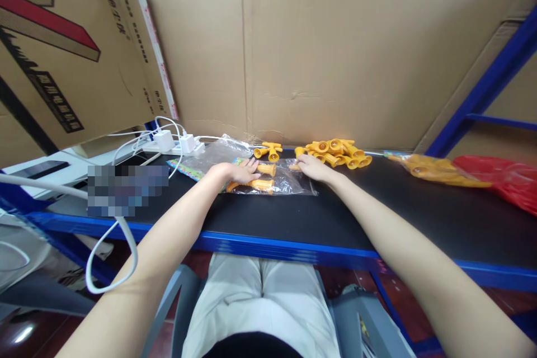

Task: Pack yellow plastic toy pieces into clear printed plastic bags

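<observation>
plastic bag (298, 186) under left hand (243, 172), fingers parted

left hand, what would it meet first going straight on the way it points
Most likely the yellow piece whose flared end shows just past the fingertips of the left hand; depth is unclear, so they may already touch it.

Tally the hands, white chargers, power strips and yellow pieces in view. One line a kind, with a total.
Hands: 2 (left hand, right hand)
White chargers: 2
Power strip: 1
Yellow pieces: overlapping, no sure count
Total: 5, yellow pieces left out
</observation>
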`<state>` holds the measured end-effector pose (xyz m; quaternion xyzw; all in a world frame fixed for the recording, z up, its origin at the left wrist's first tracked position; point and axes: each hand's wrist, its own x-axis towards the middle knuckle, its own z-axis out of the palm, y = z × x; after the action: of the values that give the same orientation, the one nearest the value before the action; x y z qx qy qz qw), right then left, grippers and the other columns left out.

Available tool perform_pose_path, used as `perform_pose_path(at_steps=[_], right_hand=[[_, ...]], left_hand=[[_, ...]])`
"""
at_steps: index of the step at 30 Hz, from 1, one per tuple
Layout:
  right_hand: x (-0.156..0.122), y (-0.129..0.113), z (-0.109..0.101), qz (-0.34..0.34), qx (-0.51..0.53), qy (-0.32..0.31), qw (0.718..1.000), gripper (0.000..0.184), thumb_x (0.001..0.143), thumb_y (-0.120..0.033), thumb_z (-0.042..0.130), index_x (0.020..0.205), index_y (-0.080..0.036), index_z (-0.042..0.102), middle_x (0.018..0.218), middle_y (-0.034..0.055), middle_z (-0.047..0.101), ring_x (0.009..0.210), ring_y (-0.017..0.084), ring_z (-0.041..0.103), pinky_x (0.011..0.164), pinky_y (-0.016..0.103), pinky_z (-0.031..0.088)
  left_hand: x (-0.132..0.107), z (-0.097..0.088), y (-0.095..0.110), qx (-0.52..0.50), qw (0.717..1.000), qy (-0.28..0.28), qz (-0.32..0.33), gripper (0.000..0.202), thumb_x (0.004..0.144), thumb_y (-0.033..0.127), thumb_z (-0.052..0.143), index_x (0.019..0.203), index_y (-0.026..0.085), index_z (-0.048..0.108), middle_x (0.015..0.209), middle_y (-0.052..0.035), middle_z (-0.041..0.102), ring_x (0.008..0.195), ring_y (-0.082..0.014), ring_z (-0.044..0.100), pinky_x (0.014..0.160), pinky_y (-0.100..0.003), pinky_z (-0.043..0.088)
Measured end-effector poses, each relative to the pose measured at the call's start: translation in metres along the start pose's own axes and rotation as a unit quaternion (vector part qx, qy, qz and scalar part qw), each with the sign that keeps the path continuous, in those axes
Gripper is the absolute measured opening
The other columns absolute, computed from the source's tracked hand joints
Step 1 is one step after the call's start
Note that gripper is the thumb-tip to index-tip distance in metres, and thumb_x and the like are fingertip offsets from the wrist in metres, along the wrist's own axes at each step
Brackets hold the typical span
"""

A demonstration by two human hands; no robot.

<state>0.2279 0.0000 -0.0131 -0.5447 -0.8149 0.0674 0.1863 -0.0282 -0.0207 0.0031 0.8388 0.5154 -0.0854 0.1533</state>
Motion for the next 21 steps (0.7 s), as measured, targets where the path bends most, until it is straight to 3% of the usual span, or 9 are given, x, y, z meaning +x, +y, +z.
perform_pose_path(at_steps=[5,8,11,15,18,21], right_hand=[[-0.011,0.01,-0.017,0.063,-0.078,-0.012,0.995,0.026,0.08,-0.029,0.04,0.065,-0.016,0.057,0.073,0.0065,0.063,0.067,0.016,0.056,0.059,0.024,0.038],[-0.012,0.02,-0.019,0.082,-0.086,0.019,0.993,0.021,0.075,-0.034,0.051,0.065,-0.017,0.054,0.063,0.0034,0.06,0.058,0.014,0.053,0.052,0.023,0.035],[-0.01,0.027,-0.016,0.077,-0.095,0.057,0.991,0.018,0.07,-0.033,0.058,0.074,-0.016,0.055,0.071,0.0036,0.061,0.062,0.013,0.053,0.054,0.023,0.037],[-0.013,0.022,-0.019,0.115,-0.125,-0.009,0.985,0.014,0.071,-0.03,0.055,0.069,-0.016,0.058,0.072,0.0051,0.062,0.066,0.017,0.055,0.059,0.027,0.04],[-0.019,0.013,-0.034,0.145,-0.17,-0.017,0.975,0.015,0.073,-0.029,0.054,0.066,-0.017,0.06,0.072,0.0065,0.062,0.072,0.02,0.057,0.067,0.033,0.041],[-0.026,0.011,-0.058,0.16,-0.179,0.028,0.97,0.015,0.073,-0.03,0.054,0.072,-0.018,0.063,0.072,0.0069,0.064,0.074,0.022,0.058,0.072,0.037,0.041]], left_hand=[[-0.001,-0.001,0.0,0.014,1.0,-0.005,-0.008,0.072,0.085,0.05,0.023,0.143,0.012,0.002,0.148,-0.0072,-0.01,0.136,-0.0225,-0.008,0.109,-0.043,0.002],[0.0,0.0,0.0,0.014,1.0,-0.004,-0.007,0.072,0.086,0.048,0.021,0.142,0.009,0.0,0.148,-0.0081,-0.01,0.135,-0.0223,-0.009,0.109,-0.042,0.002],[0.0,0.0,-0.001,0.008,1.0,-0.002,-0.007,0.071,0.086,0.048,0.021,0.142,0.009,0.0,0.148,-0.0082,-0.009,0.135,-0.0219,-0.009,0.109,-0.041,0.001],[0.0,0.0,-0.001,0.012,1.0,-0.008,-0.002,0.071,0.086,0.048,0.019,0.142,0.009,-0.001,0.147,-0.0085,-0.011,0.135,-0.0216,-0.01,0.109,-0.042,0.001],[0.002,0.001,-0.004,0.001,1.0,0.008,0.005,0.073,0.085,0.05,0.022,0.143,0.012,0.001,0.148,-0.0074,-0.007,0.135,-0.0231,-0.008,0.109,-0.044,0.003],[0.007,0.004,-0.007,-0.021,0.999,0.032,0.01,0.075,0.083,0.052,0.026,0.143,0.013,0.006,0.149,-0.0077,-0.002,0.136,-0.0246,-0.006,0.109,-0.046,0.004]])
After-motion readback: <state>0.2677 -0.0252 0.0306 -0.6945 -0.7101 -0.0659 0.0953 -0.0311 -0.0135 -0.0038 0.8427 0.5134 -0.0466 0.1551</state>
